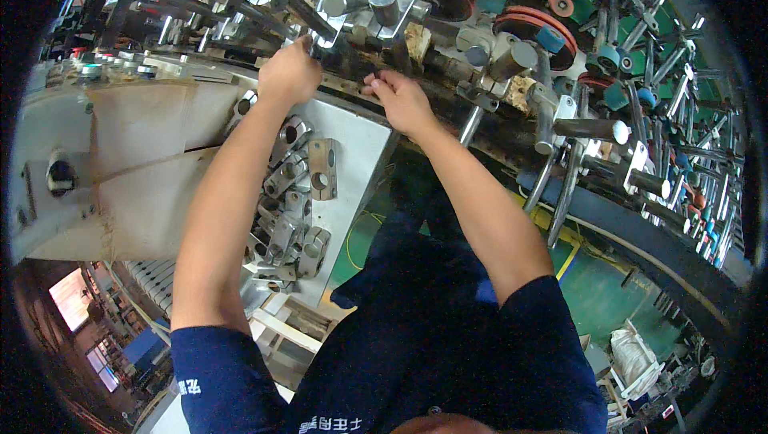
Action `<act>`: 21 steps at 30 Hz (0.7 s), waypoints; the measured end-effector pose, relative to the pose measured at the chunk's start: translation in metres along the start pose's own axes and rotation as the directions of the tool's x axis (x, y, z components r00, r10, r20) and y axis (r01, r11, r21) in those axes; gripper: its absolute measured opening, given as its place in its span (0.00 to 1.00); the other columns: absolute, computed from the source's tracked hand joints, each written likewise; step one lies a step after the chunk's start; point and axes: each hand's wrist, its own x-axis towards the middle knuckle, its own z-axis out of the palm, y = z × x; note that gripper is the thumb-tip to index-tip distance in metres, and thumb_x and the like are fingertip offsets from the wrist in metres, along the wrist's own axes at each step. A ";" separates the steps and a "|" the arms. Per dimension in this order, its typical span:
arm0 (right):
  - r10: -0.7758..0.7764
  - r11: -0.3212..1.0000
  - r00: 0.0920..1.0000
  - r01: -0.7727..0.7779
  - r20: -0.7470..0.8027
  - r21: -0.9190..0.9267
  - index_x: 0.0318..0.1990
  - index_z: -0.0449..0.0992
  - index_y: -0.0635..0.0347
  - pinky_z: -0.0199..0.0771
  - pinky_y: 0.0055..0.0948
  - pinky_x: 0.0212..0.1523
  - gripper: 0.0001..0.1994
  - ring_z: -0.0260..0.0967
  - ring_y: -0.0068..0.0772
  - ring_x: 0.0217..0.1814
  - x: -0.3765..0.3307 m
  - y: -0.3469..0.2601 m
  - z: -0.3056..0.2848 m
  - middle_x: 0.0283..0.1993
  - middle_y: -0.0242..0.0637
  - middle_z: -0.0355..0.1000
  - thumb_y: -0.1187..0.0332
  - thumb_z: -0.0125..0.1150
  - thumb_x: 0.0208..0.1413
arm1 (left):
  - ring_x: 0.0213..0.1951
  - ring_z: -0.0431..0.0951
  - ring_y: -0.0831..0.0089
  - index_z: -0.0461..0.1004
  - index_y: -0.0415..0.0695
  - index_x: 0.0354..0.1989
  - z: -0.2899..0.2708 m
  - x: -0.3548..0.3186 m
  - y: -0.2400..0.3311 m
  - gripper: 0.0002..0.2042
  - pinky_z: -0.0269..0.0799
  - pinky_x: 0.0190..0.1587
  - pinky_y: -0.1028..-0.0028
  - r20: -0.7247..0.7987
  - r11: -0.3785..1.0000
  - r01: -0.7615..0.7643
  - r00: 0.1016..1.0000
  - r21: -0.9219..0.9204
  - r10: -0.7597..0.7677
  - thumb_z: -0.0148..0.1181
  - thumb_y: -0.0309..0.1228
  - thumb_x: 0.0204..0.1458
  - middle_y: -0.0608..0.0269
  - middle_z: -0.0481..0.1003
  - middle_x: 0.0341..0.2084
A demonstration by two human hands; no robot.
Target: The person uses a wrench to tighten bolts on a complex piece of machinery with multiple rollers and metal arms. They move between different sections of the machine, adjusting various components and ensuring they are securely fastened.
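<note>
My left hand (290,72) reaches up to the machine frame and is closed around a dark metal part (320,44) just under a shiny clamp bracket (372,6). My right hand (402,100) is beside it, its fingers pinched on a small dark piece (373,76) at the machine's edge. What exactly each hand grips is partly hidden by the fingers. Both forearms rise from the lower edge, with dark blue sleeves.
A grey metal tray (360,142) below my hands holds several metal clamp blocks (322,168). A long machine with rods, rollers and red and teal wheels (532,26) runs to the right. A cardboard sheet (144,154) lies at left. Green floor (608,290) shows below.
</note>
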 end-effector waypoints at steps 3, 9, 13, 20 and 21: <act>-0.002 0.998 1.000 0.000 0.030 0.069 0.51 0.74 0.66 0.74 0.30 0.49 0.14 0.77 0.32 0.44 0.022 0.011 0.015 0.41 0.41 0.80 0.66 0.50 0.68 | 0.52 0.78 0.51 0.70 0.51 0.62 -0.008 0.002 0.004 0.25 0.73 0.56 0.56 0.049 1.000 0.013 0.999 0.027 -0.014 0.52 0.34 0.53 0.48 0.78 0.50; -0.020 1.000 0.999 0.020 -0.041 -0.002 0.49 0.76 0.62 0.74 0.29 0.40 0.12 0.72 0.26 0.32 0.038 0.001 0.022 0.32 0.36 0.76 0.65 0.50 0.68 | 0.52 0.78 0.50 0.69 0.52 0.63 -0.012 0.000 0.008 0.26 0.73 0.55 0.56 0.091 0.998 0.047 0.995 0.031 -0.050 0.53 0.34 0.52 0.46 0.79 0.48; -0.134 0.963 0.991 0.136 -0.022 0.232 0.50 0.76 0.63 0.75 0.27 0.40 0.13 0.72 0.24 0.34 0.037 0.012 0.034 0.34 0.34 0.76 0.65 0.49 0.70 | 0.51 0.79 0.50 0.69 0.53 0.63 -0.008 0.000 0.008 0.26 0.73 0.55 0.55 0.066 0.998 0.049 0.996 0.032 -0.052 0.54 0.35 0.52 0.46 0.79 0.47; -0.106 0.940 0.993 0.086 0.044 0.331 0.51 0.75 0.66 0.76 0.27 0.45 0.14 0.75 0.26 0.41 0.049 0.027 0.043 0.42 0.37 0.79 0.64 0.48 0.71 | 0.50 0.79 0.49 0.69 0.53 0.64 -0.009 0.001 0.010 0.26 0.73 0.55 0.55 0.056 0.997 0.066 0.996 0.027 -0.068 0.54 0.36 0.53 0.46 0.79 0.46; -0.125 0.950 0.992 0.112 0.025 0.292 0.51 0.76 0.65 0.76 0.27 0.45 0.15 0.75 0.25 0.41 0.051 0.030 0.044 0.42 0.37 0.79 0.64 0.48 0.71 | 0.50 0.79 0.49 0.68 0.53 0.64 -0.009 0.000 0.009 0.26 0.73 0.55 0.55 0.049 0.998 0.058 0.997 0.034 -0.060 0.54 0.36 0.54 0.46 0.79 0.46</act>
